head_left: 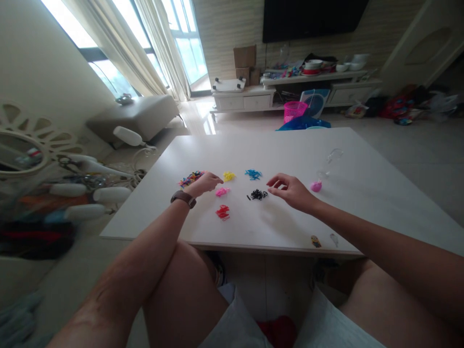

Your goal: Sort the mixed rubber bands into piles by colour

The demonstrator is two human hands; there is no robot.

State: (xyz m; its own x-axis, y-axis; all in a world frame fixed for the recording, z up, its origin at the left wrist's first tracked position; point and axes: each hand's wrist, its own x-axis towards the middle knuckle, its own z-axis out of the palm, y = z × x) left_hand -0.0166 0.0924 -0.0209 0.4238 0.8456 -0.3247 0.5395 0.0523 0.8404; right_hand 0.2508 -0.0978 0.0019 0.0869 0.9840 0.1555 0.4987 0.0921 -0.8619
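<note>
Small rubber bands lie in heaps by colour on the white table [290, 150]. My left hand [207, 182], a watch on its wrist, is held over the right side of a mixed multicoloured heap [189, 179]. Its fingers are drawn together, and whatever they may hold is too small to see. Close to its fingertips are a yellow heap [229, 176] and a pink heap [222, 192]; a red heap [222, 212] lies nearer me. My right hand [288, 189] hovers with fingers apart, holding nothing visible, just right of a black heap [258, 194]. Behind that is a blue heap [253, 174].
Right of my right hand are a pink round object [316, 186] and a clear plastic piece [334, 154]. A small yellow figure [315, 241] lies by the front edge. Beyond the table stand a pink basket [294, 110] and a low cabinet [242, 100].
</note>
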